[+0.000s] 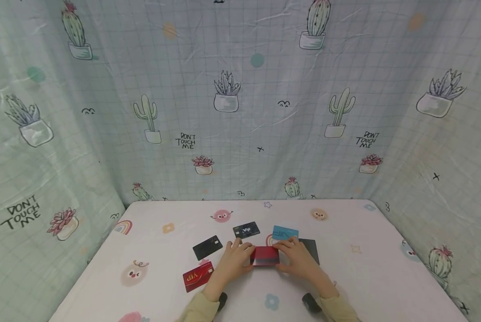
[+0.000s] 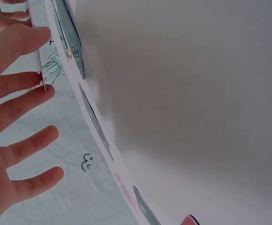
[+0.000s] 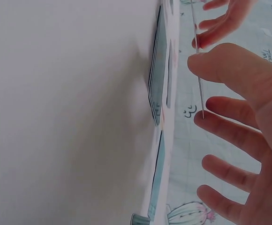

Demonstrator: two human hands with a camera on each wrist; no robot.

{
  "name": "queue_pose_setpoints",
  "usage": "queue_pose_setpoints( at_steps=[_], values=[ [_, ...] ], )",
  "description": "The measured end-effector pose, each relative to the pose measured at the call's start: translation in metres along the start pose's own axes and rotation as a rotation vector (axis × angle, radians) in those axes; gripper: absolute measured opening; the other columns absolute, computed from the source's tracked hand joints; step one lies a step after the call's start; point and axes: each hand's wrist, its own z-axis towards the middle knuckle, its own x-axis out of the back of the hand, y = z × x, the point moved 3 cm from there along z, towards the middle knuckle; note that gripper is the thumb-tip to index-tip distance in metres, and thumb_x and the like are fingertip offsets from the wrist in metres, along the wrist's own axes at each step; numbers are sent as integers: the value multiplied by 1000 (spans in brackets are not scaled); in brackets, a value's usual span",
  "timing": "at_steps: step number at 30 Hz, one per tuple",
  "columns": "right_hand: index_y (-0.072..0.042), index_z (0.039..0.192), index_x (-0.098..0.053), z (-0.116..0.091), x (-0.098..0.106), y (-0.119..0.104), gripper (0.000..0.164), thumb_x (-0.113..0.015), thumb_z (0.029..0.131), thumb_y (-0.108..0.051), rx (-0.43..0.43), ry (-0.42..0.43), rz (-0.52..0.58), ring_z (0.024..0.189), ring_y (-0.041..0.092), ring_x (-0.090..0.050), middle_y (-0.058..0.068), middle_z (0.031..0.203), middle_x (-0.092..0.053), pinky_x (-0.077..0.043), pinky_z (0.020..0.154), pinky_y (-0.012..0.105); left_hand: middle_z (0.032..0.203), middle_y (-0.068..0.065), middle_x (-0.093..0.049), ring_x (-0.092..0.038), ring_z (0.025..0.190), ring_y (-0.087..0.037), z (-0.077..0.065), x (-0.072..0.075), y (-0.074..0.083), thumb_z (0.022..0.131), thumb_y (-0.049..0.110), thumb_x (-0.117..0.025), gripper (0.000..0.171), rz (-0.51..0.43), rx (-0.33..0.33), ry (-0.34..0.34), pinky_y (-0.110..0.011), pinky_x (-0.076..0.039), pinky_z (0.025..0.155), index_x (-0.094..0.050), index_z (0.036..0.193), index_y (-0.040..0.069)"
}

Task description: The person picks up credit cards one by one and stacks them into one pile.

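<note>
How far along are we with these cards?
Apparently done: a dark card or pile is on the table below the left hand and right hand. In hand: a red card that both pinch above the table. Left, if gathering is the aim: a red VIP card, plain black card, black Vip card, blue card and dark grey card lie spread around.

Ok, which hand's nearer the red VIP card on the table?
Left. The left hand is to its right, pinching the left edge of the striped red card; the right hand is farther right, at that card's opposite edge.
</note>
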Motion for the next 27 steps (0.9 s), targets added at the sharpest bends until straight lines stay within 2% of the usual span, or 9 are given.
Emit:
queue_pose_setpoints(
  at_steps=[9,14,20,27],
  values=[
    [-15,111,-60,2,-3,5,49,-74,67,-32,40,2,-18,93,15,-43,-3,111,-61,-38,72,33,109,1,-63,-49,98,-20,2,-5,-1,72,31,-71,45,12,-21,24,-47,-41,86,-59,113,16],
    [-15,110,-61,3,-4,6,48,-73,67,-33,67,12,-34,92,15,-43,-2,110,-61,-37,70,31,108,1,-63,-48,98,-19,4,-5,-1,72,34,-71,46,39,-24,9,-47,-40,86,-59,113,17],
    [-15,109,-61,3,-5,7,48,-73,67,-34,62,-11,-37,92,15,-42,-3,109,-61,-37,71,31,110,1,-62,-48,100,-20,6,-6,0,71,33,-72,47,34,-18,-25,-49,-39,90,-58,114,17],
    [-14,109,-61,4,-4,5,47,-73,68,-33,38,-56,-32,94,16,-42,-2,108,-61,-36,72,31,105,2,-64,-50,96,-19,8,-10,1,68,32,-74,46,78,-44,-25,-47,-41,85,-60,110,17]
  ],
)
